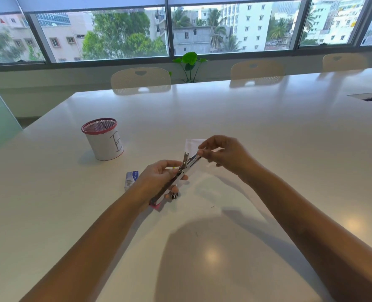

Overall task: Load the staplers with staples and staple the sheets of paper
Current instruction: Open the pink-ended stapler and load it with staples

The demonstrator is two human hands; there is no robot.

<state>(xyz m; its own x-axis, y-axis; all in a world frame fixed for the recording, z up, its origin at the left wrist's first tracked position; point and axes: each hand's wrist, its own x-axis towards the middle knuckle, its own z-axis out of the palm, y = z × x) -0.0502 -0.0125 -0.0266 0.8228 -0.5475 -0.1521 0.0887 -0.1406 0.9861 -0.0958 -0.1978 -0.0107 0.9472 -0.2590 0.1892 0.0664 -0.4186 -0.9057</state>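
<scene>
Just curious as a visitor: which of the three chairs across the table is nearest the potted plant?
The leftmost chair: it stands right beside the plant, while the other two chairs sit farther right.

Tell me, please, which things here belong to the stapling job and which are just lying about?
Job: stapler, opened, held in left hand; right hand at its front end; staple box; paper.

Lying about: mesh cup, chairs, plant, all on or past the table.

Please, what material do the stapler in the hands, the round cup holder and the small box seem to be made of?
Stapler: mostly bare shiny metal, silvery with glints; its pink end looks like plastic.
Cup holder: the dark red wire mesh showing at the rim suggests metal, wrapped in white paper with a handwritten mark.
Small box: probably printed cardboard, matte blue and white with folded edges.
</scene>
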